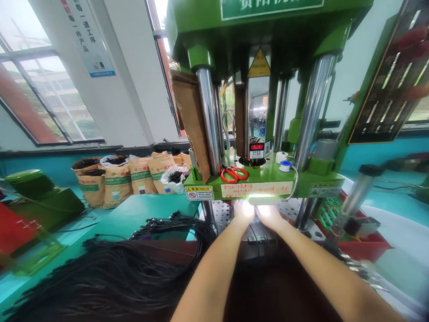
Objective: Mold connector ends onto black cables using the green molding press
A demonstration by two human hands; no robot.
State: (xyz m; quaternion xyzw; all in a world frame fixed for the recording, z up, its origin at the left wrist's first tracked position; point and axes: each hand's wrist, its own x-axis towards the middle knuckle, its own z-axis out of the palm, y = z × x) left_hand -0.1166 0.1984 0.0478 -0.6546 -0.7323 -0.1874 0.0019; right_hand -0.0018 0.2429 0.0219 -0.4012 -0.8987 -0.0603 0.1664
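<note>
1. My left hand (244, 211) and right hand (270, 216) were under the press (284, 33); glare hid my fingers' grip, so I couldn't tell.
2. Cables (260, 230) ran just below.
3. Probably placing them, I needed careful alignment next.

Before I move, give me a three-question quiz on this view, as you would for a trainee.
1. What colour are the handles of the scissors lying on the green press?

2. True or false: the heap of black cables lies to the left of the left forearm.

3. Which is nearest to the left hand and right hand?
A. the brown sacks
B. the glowing lamp
C. the windows

Key: 1, red; 2, true; 3, B.
</note>
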